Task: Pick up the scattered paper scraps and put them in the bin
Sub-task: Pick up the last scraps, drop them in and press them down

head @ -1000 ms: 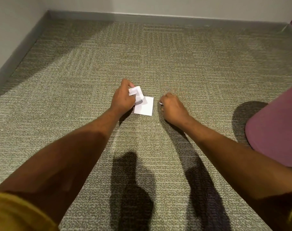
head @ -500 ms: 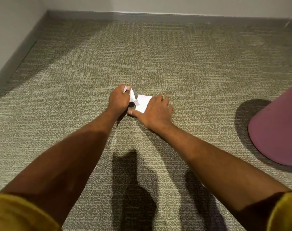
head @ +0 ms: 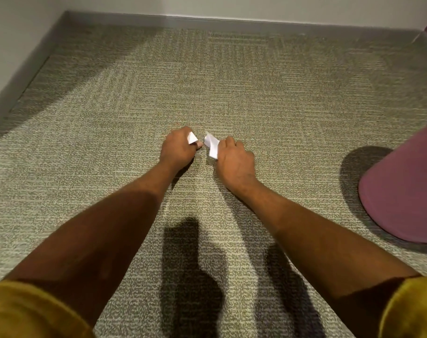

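Note:
Both hands are low over the carpet in the middle of the head view. My left hand (head: 177, 148) is curled round a small white paper scrap (head: 192, 137) that pokes out by the thumb. Just to its right, my right hand (head: 234, 161) grips a larger white paper scrap (head: 212, 145), lifted off the floor and bent. The two scraps sit a short gap apart. No loose scrap shows on the carpet around the hands. No bin opening is in view.
A purple cone-shaped object (head: 402, 191) stands on the carpet at the right, casting a dark shadow. Grey skirting (head: 207, 20) runs along the far wall and the left wall (head: 3, 57). Beige carpet (head: 232, 81) stretches ahead of the hands.
My right hand reached onto the flat white scrap beside my left hand, closed on it and lifted it from the carpet. My left hand kept its scrap and stayed almost in place.

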Motion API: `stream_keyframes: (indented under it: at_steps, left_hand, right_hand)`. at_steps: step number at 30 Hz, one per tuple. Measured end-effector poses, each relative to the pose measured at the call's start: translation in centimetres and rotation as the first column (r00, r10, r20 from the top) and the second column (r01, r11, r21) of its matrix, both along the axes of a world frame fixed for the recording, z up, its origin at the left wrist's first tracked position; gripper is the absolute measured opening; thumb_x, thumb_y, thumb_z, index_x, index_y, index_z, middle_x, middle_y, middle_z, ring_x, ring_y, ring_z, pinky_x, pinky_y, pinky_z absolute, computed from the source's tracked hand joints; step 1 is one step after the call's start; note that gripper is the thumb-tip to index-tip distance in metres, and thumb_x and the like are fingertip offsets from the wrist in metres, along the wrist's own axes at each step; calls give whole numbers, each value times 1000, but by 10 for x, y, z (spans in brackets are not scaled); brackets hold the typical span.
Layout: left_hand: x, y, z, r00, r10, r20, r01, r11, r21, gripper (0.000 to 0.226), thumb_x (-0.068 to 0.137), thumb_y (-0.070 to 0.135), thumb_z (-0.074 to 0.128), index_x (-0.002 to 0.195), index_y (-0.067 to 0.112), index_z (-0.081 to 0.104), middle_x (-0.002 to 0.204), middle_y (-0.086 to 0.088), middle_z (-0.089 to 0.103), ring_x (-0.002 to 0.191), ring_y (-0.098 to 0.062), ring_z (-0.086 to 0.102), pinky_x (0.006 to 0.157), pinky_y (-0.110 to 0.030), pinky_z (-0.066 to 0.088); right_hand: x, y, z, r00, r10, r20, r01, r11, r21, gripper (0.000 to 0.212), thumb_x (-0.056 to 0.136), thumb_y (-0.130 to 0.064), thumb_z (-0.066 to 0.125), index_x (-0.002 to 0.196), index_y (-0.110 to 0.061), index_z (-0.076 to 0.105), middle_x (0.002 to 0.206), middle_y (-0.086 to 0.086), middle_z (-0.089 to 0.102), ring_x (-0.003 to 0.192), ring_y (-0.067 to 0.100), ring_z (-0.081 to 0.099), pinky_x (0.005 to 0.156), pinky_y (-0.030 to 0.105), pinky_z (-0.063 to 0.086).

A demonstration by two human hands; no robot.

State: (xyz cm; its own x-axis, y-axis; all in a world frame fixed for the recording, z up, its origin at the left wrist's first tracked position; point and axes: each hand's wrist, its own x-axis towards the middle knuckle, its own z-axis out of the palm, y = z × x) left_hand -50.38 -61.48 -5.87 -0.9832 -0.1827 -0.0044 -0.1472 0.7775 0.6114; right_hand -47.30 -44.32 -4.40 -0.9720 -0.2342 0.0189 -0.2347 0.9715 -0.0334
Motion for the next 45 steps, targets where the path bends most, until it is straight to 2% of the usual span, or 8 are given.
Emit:
stream_keyframes:
  at_steps: [6,15,17,20,24,28,40,45]
  left_hand:
    - [8,14,5,985,-173,17,167,971,171,11,100,31,68,102,20,67,89,4,71,82,-21,65,70,-35,47]
    - [12,43,16,990,-93,106,34,888,458,9,98,29,69,99,20,66,91,-2,72,78,-17,66,64,-30,52]
    - [13,47,21,987,-66,149,-30,827,561,23,101,34,69,106,12,67,97,-9,73,79,-19,68,59,-31,57]
    - [14,58,30,968,-54,244,-133,713,688,30,105,34,63,116,6,65,97,-15,72,67,-17,64,51,-29,51]
    - [17,83,51,940,-75,333,-250,513,821,27,109,32,58,123,10,63,109,-17,77,87,-27,77,71,-39,67]
    - [21,111,74,935,-101,339,-272,407,872,31,109,32,55,131,10,60,118,-18,75,108,-36,76,84,-50,66]
    - [35,206,171,965,-146,218,-208,78,975,32,103,21,45,98,6,72,76,-10,76,66,-26,71,66,-34,53]
    - [40,236,209,974,-120,190,-182,73,981,33,100,25,51,113,2,72,93,-15,77,74,-30,73,65,-33,58]
  right_hand:
    - [3,11,-4,1000,7,-23,-9,997,-79,50,95,-16,69,143,-10,57,139,7,59,118,25,56,85,43,57]
    - [22,40,-8,1000,-19,-15,11,919,-394,34,99,-12,67,133,-11,69,127,4,65,115,22,57,99,38,52]
    - [29,46,0,990,-110,83,138,798,-587,23,106,-19,61,125,-10,72,112,1,64,97,16,58,82,29,51]
    - [33,55,12,907,-244,343,419,446,-791,27,109,-30,60,123,-10,71,93,-2,66,78,12,62,61,26,49]
    - [37,75,27,784,-186,592,597,-32,-802,31,107,-26,65,134,-11,67,108,6,78,95,22,77,86,44,68]
    - [41,96,54,773,-112,624,583,-262,-769,28,106,-25,67,129,-10,67,116,15,79,92,21,76,93,47,66]
    - [49,135,153,853,-53,519,437,-472,-766,22,111,-28,53,115,-18,72,108,5,80,107,24,73,99,49,61]
    - [58,156,192,875,-123,468,365,-466,-806,21,110,-28,54,113,-19,73,102,3,81,103,23,74,103,50,59]
